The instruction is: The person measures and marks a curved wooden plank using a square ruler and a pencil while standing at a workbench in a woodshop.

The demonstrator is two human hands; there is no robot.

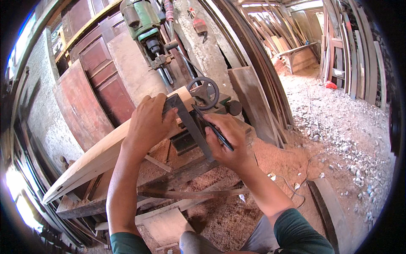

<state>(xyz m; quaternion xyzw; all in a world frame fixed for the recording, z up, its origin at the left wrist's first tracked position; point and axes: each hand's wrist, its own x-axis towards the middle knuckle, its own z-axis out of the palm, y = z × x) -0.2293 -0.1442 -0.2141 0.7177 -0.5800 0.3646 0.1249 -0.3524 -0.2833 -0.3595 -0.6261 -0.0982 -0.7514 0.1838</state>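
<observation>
"While the left hand [148,114] bears down near the end of the board [91,165], what are its fingers doing?"

"They're bent and close together, holding the dark square [192,127] against the timber, with the thumb lying on it. Some of the fingertips I can't make out."

"And the right hand [228,139]?"

"Its fingers pinch a slim black pen [224,142], the tip up by the board's end, just beside the square. Whether it touches the wood, I can't tell."

"Where does the board sit?"

"It slants across the bench [169,180], its far end under the left hand, the other running toward the lower left. The square crosses it near that far end, and its long arm reaches past the board's edge toward the right hand."

"What's behind?"

"A green drill press [141,21], with a dark handwheel [203,93] just beyond the board's end, and a red brush [198,26] hanging on the wall."
</observation>
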